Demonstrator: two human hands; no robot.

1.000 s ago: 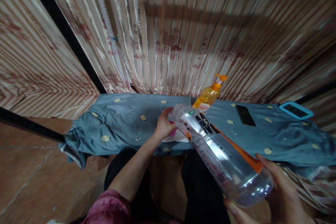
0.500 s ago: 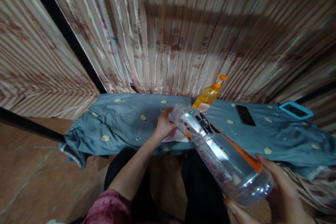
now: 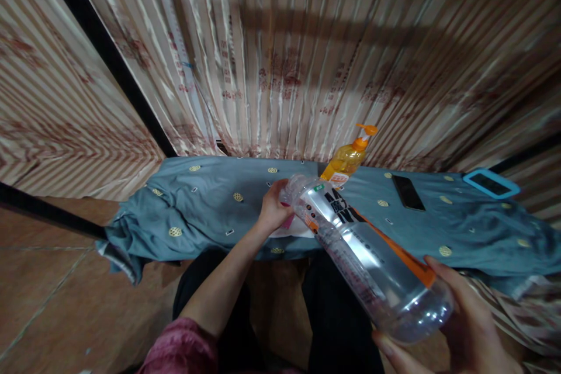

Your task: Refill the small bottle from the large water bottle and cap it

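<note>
A large clear plastic bottle [image 3: 372, 257] with a silver, black and orange label is held slanted above the cloth. My right hand [image 3: 464, 315] grips its base, thumb on one side and fingers on the other. At the upper end, my left hand [image 3: 274, 205] is closed around the bottle's neck; its fingertips are partly hidden. Beneath the neck show a white sheet [image 3: 291, 232] and a bit of something pink, both mostly covered. Just behind the bottle stands a yellow pump bottle [image 3: 346, 162] with an orange pump top.
A blue-grey cloth [image 3: 210, 204] with yellow prints covers the low surface before me. A dark phone [image 3: 408, 192] and a blue-framed device [image 3: 491, 183] lie to the right. Striped curtains [image 3: 284, 58] hang behind, with dark poles [image 3: 118, 76] at the left.
Hardly anything differs. The view has shifted very slightly, and both hands keep the same hold on the clear bottle.
</note>
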